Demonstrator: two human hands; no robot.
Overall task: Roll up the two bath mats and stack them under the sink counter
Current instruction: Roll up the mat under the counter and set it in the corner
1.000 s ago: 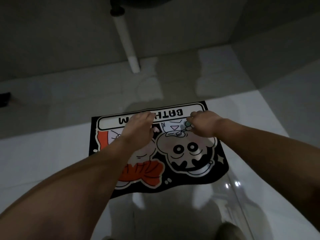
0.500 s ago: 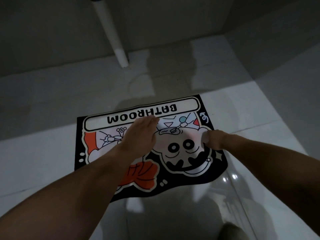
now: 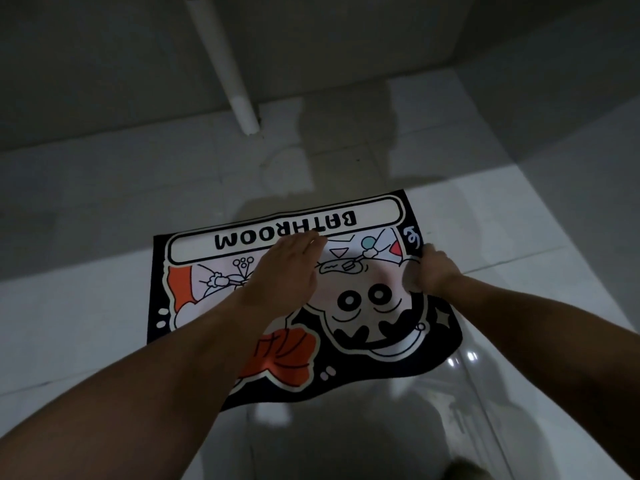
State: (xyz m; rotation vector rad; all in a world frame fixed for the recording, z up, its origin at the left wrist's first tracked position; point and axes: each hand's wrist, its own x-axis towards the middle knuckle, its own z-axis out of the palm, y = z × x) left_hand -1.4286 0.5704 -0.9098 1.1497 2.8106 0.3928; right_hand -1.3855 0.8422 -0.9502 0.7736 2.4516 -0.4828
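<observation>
Bath mat [image 3: 349,306]: one printed mat is seen lying flat and unrolled on the pale tiled floor [image 3: 86,306], its "BATHROOM" banner [image 3: 284,233] along the far edge; no second mat is visible.
Left forearm: it is stretched from the lower left across the mat's orange patch.
Left hand [image 3: 287,268]: it is laid palm down with the fingers extended together, pressed on the middle of the mat just below the banner; nothing is grasped.
White pipe [image 3: 225,64]: it is seen coming down to the floor beyond the mat, well apart from it, likely the drain under the sink counter.
Right hand [image 3: 433,271]: it is curled at the mat's right edge near the far corner, and the edge appears to be pinched between fingers and thumb, though the grip is blurred.
Step in hand: the mat is judged to be held down and taken by an edge in readiness for rolling; no turn of the roll is formed.
Next move: the gripped edge would need to be lifted and folded over tightly, with both hands brought to that edge so that the roll is kept even.
Placement: stacking under the counter is not yet begun.
</observation>
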